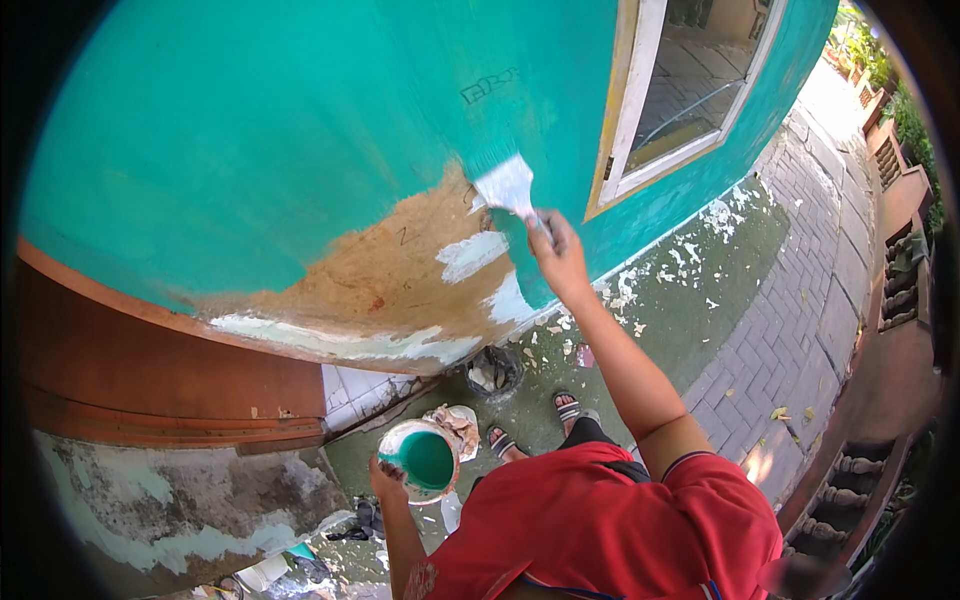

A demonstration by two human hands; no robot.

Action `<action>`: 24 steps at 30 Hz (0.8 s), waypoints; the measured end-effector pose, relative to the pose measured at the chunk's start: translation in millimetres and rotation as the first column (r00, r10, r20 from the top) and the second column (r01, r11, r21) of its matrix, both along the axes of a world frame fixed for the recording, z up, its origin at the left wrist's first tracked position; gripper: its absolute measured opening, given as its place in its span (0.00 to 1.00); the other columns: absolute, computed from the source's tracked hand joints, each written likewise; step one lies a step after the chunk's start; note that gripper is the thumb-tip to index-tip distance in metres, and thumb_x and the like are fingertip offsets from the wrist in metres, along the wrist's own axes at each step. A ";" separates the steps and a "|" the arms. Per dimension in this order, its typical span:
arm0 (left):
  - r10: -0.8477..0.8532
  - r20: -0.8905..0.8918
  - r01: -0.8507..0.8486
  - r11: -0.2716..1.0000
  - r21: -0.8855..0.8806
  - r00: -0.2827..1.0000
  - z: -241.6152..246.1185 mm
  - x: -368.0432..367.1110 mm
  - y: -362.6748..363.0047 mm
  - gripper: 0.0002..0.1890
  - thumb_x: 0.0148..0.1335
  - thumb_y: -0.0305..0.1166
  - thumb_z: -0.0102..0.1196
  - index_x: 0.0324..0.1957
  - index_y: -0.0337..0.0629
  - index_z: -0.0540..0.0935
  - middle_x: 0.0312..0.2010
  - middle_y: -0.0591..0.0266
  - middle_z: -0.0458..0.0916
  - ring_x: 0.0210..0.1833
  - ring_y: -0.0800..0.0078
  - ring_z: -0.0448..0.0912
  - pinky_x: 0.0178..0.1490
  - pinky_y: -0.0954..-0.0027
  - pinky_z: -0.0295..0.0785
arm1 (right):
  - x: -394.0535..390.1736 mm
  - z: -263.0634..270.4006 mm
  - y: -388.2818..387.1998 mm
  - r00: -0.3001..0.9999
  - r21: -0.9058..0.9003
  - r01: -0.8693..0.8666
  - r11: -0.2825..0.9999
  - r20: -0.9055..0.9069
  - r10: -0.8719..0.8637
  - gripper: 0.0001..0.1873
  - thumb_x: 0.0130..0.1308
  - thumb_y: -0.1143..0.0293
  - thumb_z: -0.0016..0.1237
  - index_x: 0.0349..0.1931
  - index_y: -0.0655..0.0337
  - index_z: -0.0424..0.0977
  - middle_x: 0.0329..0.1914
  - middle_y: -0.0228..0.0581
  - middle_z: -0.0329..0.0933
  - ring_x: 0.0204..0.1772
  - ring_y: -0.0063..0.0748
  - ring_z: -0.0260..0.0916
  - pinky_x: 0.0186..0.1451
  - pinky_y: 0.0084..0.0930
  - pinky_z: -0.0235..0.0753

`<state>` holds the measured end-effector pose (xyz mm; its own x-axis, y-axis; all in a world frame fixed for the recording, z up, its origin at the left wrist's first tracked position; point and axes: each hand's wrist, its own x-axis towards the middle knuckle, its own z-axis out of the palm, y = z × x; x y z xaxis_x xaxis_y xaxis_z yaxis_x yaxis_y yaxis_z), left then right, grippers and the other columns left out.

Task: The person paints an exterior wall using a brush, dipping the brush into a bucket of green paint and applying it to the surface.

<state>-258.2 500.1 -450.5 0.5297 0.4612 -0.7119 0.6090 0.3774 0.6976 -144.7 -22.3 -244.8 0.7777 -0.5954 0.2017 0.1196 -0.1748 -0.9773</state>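
Observation:
In my right hand (556,251) is the handle of a wide flat paintbrush (507,184). Its pale bristles lie on the turquoise-green wall (262,150), at the upper right edge of a bare brown patch (390,259). Whitish filler areas (472,255) show on the lower part of that patch. Down at my left side, my left hand (388,480) grips the rim of a white bucket (401,430). Green paint (429,459) fills part of it, and paint coats its inner wall.
A white-framed window (615,161) is set in the wall to the right. Below stands a container lined with black plastic (493,371), near my sandalled feet (568,406). Peeled paint flakes (682,259) litter the ground along the wall. An orange-brown door (172,352) is at left.

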 end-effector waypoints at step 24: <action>-0.055 0.059 0.059 0.997 -0.058 0.997 1.0 11.3 -21.8 0.17 0.61 0.52 0.52 0.28 0.50 0.73 0.20 0.71 0.70 0.23 0.74 0.68 0.33 0.64 0.65 | -19.1 42.3 7.8 0.987 -0.147 0.031 0.989 -0.150 -0.053 0.17 0.68 0.64 0.46 0.44 0.73 0.74 0.31 0.61 0.77 0.35 0.48 0.77 0.41 0.37 0.73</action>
<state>-246.9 478.3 -449.4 0.5948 0.3867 -0.7047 0.5901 0.3852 0.7095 -163.8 -14.4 -202.5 0.7807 -0.6020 0.1677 -0.0402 -0.3162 -0.9478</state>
